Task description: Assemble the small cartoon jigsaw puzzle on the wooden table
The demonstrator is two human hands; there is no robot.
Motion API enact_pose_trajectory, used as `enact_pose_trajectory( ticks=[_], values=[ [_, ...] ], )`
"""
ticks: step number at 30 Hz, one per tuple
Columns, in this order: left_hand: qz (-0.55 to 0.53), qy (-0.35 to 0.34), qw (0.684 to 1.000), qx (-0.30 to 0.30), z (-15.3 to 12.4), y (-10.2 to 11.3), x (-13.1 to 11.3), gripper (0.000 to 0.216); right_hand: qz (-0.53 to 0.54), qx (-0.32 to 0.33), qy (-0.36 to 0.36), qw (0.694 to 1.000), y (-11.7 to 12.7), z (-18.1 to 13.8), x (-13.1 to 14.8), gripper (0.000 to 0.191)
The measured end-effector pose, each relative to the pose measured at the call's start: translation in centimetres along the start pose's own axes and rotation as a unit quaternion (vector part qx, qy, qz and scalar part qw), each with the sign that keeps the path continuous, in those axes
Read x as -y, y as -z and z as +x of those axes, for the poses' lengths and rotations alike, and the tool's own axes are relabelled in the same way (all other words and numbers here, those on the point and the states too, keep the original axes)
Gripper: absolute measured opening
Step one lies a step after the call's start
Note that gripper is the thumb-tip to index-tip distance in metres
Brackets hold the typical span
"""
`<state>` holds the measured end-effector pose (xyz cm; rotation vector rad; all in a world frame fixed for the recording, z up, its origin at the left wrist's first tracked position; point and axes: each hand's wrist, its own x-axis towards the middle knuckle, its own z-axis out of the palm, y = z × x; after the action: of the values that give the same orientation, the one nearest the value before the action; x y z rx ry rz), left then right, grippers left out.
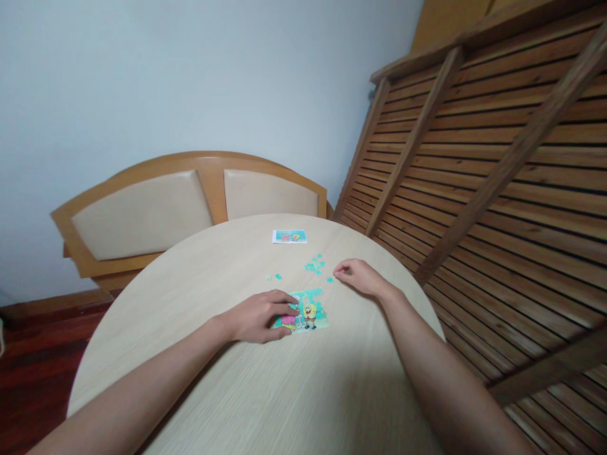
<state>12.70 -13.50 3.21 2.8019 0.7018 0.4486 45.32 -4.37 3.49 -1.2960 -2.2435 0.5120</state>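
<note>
A partly assembled jigsaw puzzle with a yellow cartoon figure lies flat on the table, its upper right edge uneven. My left hand rests on the puzzle's left side with fingers spread, covering part of the picture. To the puzzle's upper right, my right hand is closed in a pinch just above the tabletop; whatever the fingertips hold, if anything, is hidden. Close to those fingertips lies a loose teal puzzle piece. Several more teal pieces are scattered beyond the puzzle, and another piece sits above my left hand.
Toward the far edge of the round wooden table lies a small picture card with cartoon figures. A bench with padded back panels stands behind the table against a pale wall. On the right rises a slatted wooden screen.
</note>
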Motion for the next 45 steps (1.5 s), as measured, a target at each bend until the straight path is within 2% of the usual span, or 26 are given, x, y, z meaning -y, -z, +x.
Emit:
enact_pose_trajectory(
  ticks=[4, 15, 26, 30, 36, 45],
  values=[
    [-0.004, -0.003, 1.000, -0.001, 0.0, 0.0, 0.0, 0.040, 0.003, 0.012, 0.002, 1.000, -0.5, 0.2, -1.0, 0.019],
    [-0.010, -0.001, 1.000, -0.006, 0.1, 0.1, -0.1, 0.040, 0.005, 0.031, 0.038, 0.999, -1.1, 0.4, -1.4, 0.021],
    [-0.010, -0.002, 1.000, -0.009, 0.0, 0.1, -0.2, 0.040, 0.034, 0.040, 0.016, 0.998, -1.3, 0.4, -0.5, 0.016],
    [-0.011, -0.001, 1.000, -0.011, 0.0, 0.0, 0.0, 0.040, 0.085, 0.057, 0.018, 0.995, -1.4, 0.3, -0.4, 0.017],
    [-0.006, 0.005, 1.000, -0.014, 0.0, 0.0, 0.3, 0.038, 0.099, 0.065, 0.007, 0.993, -1.6, 0.2, -0.1, 0.022],
    [-0.031, 0.033, 0.999, -0.027, 0.2, 0.2, 0.3, 0.033, 0.156, 0.077, 0.024, 0.984, -1.5, 0.1, 1.8, 0.020]
  ],
)
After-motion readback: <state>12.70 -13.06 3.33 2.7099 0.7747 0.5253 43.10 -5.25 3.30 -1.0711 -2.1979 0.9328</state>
